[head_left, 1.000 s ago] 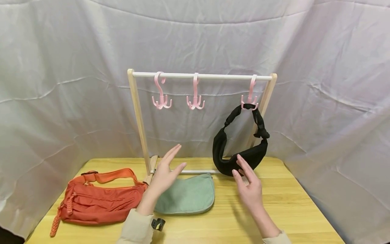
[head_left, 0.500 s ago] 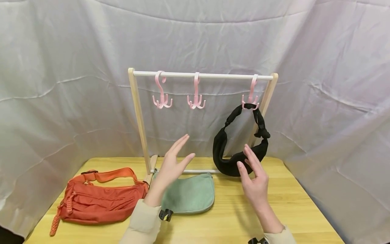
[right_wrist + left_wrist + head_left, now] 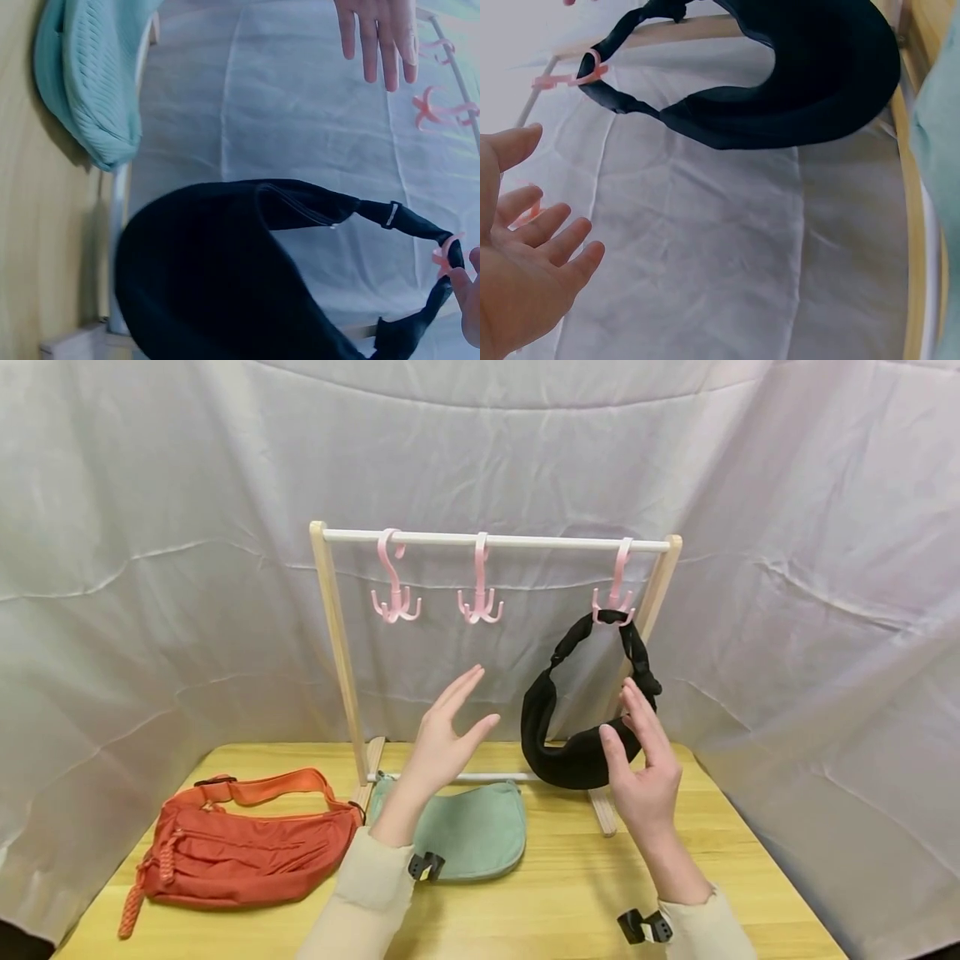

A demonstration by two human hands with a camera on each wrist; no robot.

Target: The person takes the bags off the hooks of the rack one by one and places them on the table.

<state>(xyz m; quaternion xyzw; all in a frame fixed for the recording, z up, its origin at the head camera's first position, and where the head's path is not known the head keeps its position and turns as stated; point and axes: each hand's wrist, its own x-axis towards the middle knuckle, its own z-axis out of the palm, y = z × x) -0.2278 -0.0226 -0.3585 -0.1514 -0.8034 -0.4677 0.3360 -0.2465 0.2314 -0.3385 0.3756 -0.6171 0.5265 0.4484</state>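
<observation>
The left hand (image 3: 442,739) and right hand (image 3: 647,781) hover over the desk (image 3: 540,914), fingers straight and thumbs apart. On it, a red waist bag (image 3: 247,860) lies left of a ribbed green pouch (image 3: 476,835). Beyond the right hand, a black shoulder bag (image 3: 562,766) hangs by its strap from the rightmost pink hook (image 3: 618,572) on a rack (image 3: 338,643), before a pale curtain (image 3: 487,452).

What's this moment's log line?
left hand, right hand: empty; black shoulder bag: on rightmost pink hook; red waist bag, green pouch: on table
</observation>
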